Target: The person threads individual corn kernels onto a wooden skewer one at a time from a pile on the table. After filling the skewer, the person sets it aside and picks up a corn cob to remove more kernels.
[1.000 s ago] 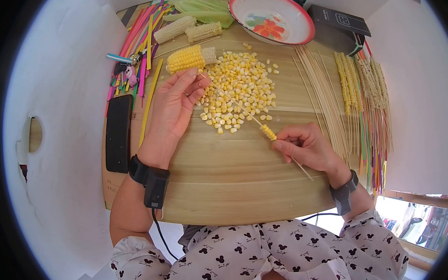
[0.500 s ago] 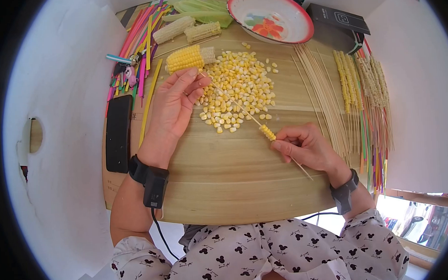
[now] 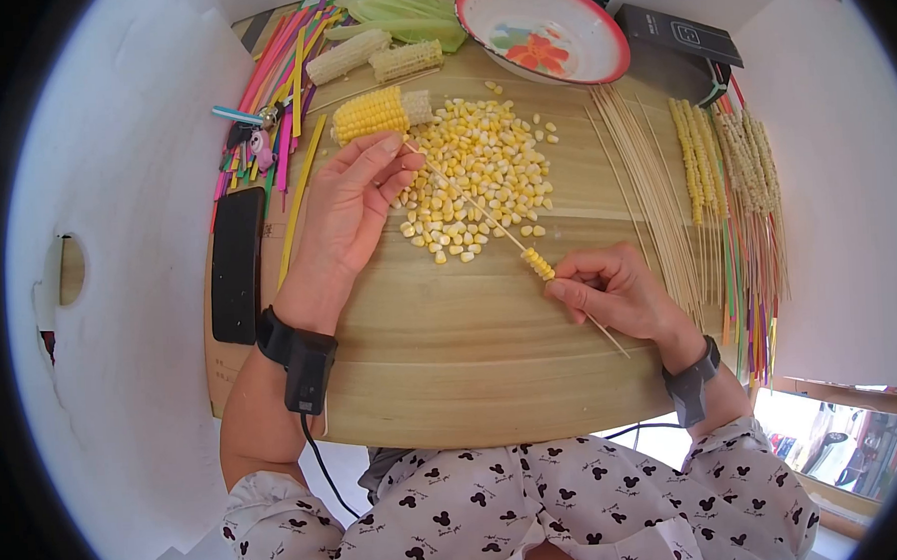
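My right hand (image 3: 614, 293) pinches a thin bamboo skewer (image 3: 486, 220) near its lower end, with a short row of threaded corn kernels (image 3: 538, 264) just above the fingers. My left hand (image 3: 350, 209) holds a single kernel between thumb and forefinger at the skewer's upper tip. The skewer slants across a pile of loose yellow kernels (image 3: 479, 174) on the round wooden table (image 3: 472, 359). A half-stripped corn cob (image 3: 376, 113) lies just beyond my left hand.
Two bare cobs (image 3: 374, 55), green husks and an enamel bowl (image 3: 543, 31) sit at the back. Colored straws (image 3: 285, 77), keys and a black phone (image 3: 238, 264) lie at left. Plain skewers (image 3: 644, 181) and finished corn skewers (image 3: 723, 158) lie at right.
The view has shifted slightly. Both hands stay in nearly the same place; my left fingers have crept a little along the skewer tip.
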